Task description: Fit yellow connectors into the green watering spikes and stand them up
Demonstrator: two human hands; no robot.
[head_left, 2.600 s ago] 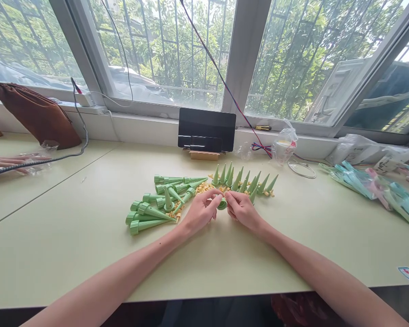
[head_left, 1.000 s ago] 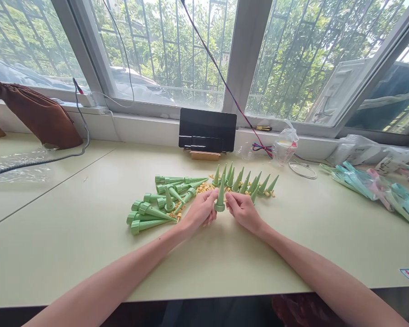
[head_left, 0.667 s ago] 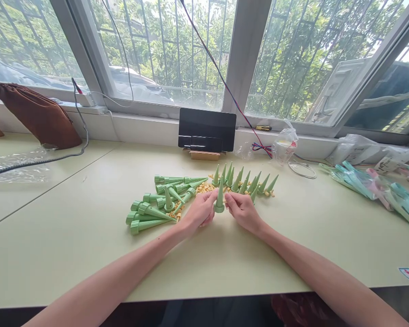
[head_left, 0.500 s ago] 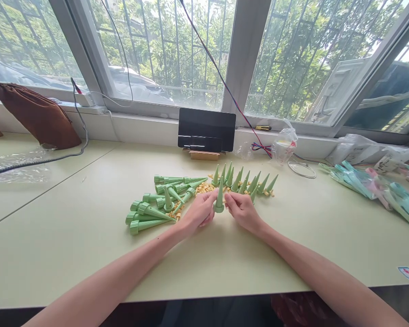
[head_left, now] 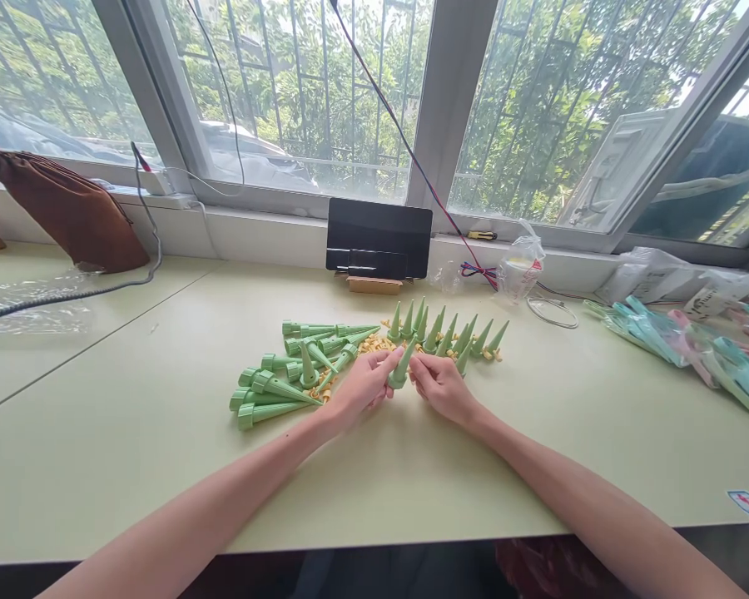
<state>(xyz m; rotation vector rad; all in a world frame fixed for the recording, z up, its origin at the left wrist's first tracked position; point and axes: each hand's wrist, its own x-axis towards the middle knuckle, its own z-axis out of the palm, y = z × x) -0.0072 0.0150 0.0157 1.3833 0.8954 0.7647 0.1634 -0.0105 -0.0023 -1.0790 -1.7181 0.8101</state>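
My left hand [head_left: 363,384] is closed on a green plastic watering spike [head_left: 400,371], its narrow tip tilted up and to the right. Close against the spike's right side, my right hand [head_left: 444,389] is pinched shut; what lies between its fingertips is hidden. Beyond my hands, several green spikes [head_left: 444,331] stand point up, with small yellow pieces at their bases. More green spikes [head_left: 275,387] lie in a pile to the left, one of them upright. A heap of small yellow plastic pieces [head_left: 374,343] sits between the two groups, partly behind my left hand.
A black tablet [head_left: 379,237] leans on a cardboard stand [head_left: 374,285] at the back. A bagged cup [head_left: 520,270] and a coiled white cable [head_left: 553,312] are behind right. Wrapped pastel items [head_left: 692,345] lie far right. A brown pouch [head_left: 68,212] and dark cord [head_left: 100,291] are left.
The spike in my left hand has turned from base towards me to upright, and now leans right. My right hand has shifted slightly left. Another person's hand at far left has gone from view.
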